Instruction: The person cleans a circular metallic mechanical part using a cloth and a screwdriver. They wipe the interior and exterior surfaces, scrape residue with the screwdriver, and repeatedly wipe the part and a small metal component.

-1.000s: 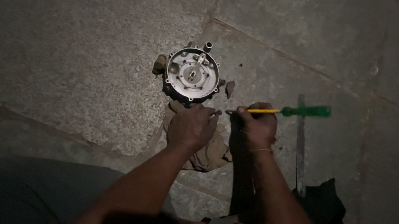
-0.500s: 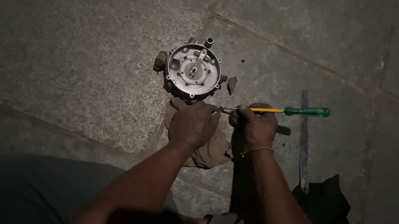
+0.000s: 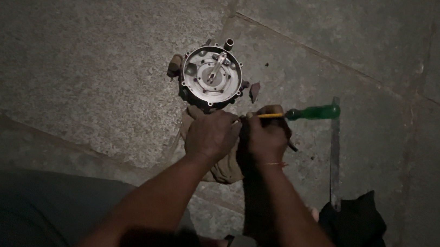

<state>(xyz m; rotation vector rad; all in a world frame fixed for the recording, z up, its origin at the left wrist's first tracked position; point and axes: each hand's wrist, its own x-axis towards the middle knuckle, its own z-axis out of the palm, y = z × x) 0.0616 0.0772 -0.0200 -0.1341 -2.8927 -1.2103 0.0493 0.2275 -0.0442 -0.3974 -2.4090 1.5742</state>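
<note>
On the stone floor (image 3: 73,70), a round metal housing (image 3: 212,76) lies face up, its rim ringed with small bolts and a short tube sticking out at its top edge; a small brown lump (image 3: 174,65) sits just beside its left side. Just below the housing, the left hand (image 3: 211,136) rests on a tan rag (image 3: 221,164), its fingers (image 3: 226,120) curled downward and pressed together over the cloth at the housing's lower edge; whether they pinch anything underneath cannot be told. Touching it on the right, the right hand (image 3: 267,139) has its fingers closed around the yellow shaft of a screwdriver (image 3: 297,114), whose green handle points right. Farther right, 1 long thin metal bar (image 3: 333,152) lies along the floor, its lower end meeting a black cloth (image 3: 359,228).
</note>
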